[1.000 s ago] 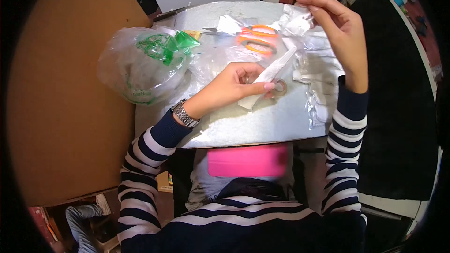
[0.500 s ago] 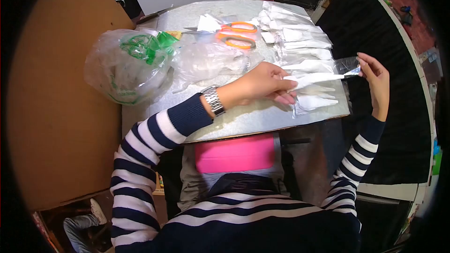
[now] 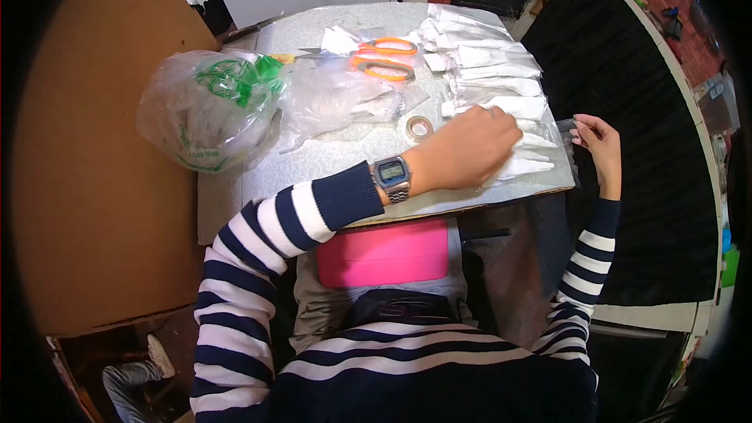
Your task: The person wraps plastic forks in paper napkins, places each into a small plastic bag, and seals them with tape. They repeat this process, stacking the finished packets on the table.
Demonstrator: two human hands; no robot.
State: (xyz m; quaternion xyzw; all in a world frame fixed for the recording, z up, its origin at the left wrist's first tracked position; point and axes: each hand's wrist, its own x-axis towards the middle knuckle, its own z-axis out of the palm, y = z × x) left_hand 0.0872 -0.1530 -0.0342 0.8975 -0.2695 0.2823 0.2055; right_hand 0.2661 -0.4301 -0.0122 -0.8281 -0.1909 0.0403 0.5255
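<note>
My left hand (image 3: 479, 145), palm down with curled fingers, is over the front white wrapped pieces (image 3: 529, 164) on the table; its fingertips and whatever they hold are hidden. Just past the table's right edge, my right hand (image 3: 595, 141) pinches a thin clear plastic strip (image 3: 565, 124). A column of white pieces in clear wrap (image 3: 497, 73) runs back from my left hand. Left of that hand lies a small roll of tape (image 3: 420, 128).
Orange-handled scissors (image 3: 385, 70) lie among crumpled clear plastic (image 3: 325, 102). A clear bag with green print (image 3: 211, 110) stands at the table's left. Behind it is a dark long tool (image 3: 254, 27). A cardboard panel (image 3: 102, 149) borders the left side.
My left hand has turned palm down and lowered over the front pieces, uncovering the tape roll. My right hand has moved left and slightly down. The long white piece between my hands is no longer visible.
</note>
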